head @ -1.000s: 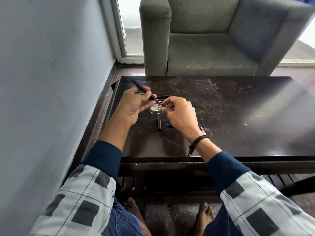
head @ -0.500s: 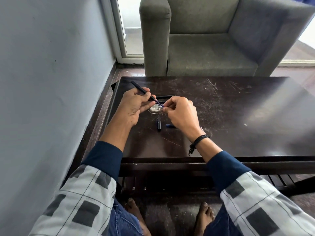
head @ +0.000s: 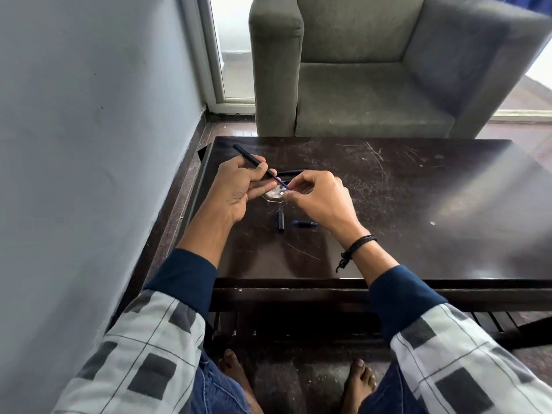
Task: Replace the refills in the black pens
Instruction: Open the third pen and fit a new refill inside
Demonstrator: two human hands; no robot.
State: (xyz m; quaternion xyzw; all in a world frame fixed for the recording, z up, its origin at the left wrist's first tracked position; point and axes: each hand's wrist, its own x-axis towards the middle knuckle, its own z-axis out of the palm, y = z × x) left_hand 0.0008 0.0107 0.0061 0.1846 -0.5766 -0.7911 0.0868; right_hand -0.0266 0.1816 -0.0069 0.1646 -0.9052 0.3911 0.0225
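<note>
Little changed since a second ago: both hands in nearly the same place above the left part of the table, right hand [head: 316, 198] shifted a touch and its fingertips closer to the pen's open end. Left hand [head: 239, 186] closed around the black pen barrel [head: 249, 156], thumb and fingers pinching it, barrel tilted with its far end up and away toward the table's back-left corner. Right hand pinched narrow on the thin blue-violet refill [head: 280, 183], which spans the small gap between the two hands, one end at the barrel's mouth; cannot tell how far in it sits. Directly under the hands, a small round shiny object [head: 276, 195] on the table, partly hidden, not identifiable. Just behind the hands, another black pen [head: 291, 172] lying flat, mostly covered. Nearer the person, a short black pen piece [head: 280, 225] lying on the tabletop and, just beside it to the right, a short blue piece [head: 304, 224], the two apart. Dark scratched wooden table [head: 418, 204]; black cord bracelet [head: 358, 245] on the right wrist; grey armchair [head: 358, 94] beyond the far edge.
</note>
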